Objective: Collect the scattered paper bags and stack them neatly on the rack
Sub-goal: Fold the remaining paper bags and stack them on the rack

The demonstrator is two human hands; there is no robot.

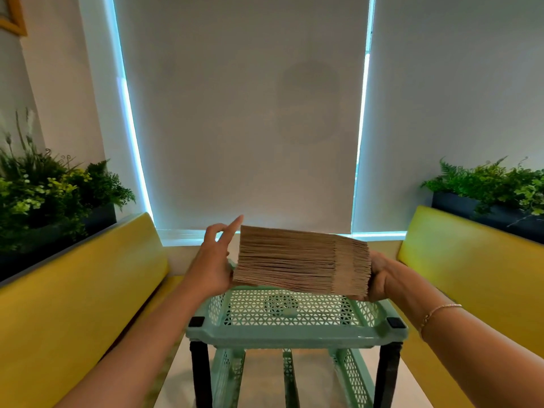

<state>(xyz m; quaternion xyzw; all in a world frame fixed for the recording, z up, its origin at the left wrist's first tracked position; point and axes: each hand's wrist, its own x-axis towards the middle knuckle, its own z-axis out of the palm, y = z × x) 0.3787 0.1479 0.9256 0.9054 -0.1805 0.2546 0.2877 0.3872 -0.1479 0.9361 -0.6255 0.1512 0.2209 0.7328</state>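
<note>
Your right hand [379,275] pinches the thick stack of flat brown paper bags [300,259] above the perforated mint plastic rack [294,334]; your left hand [215,257], fingers spread, steadies its edge.

Before you stands a mint-green perforated plastic rack [294,334] with black posts, its top tray a lattice of small triangular holes. It rests on a pale tabletop [309,378], set between two yellow upholstered benches [73,290].

head-worn view, facing forward, rack [295,334] near
</note>
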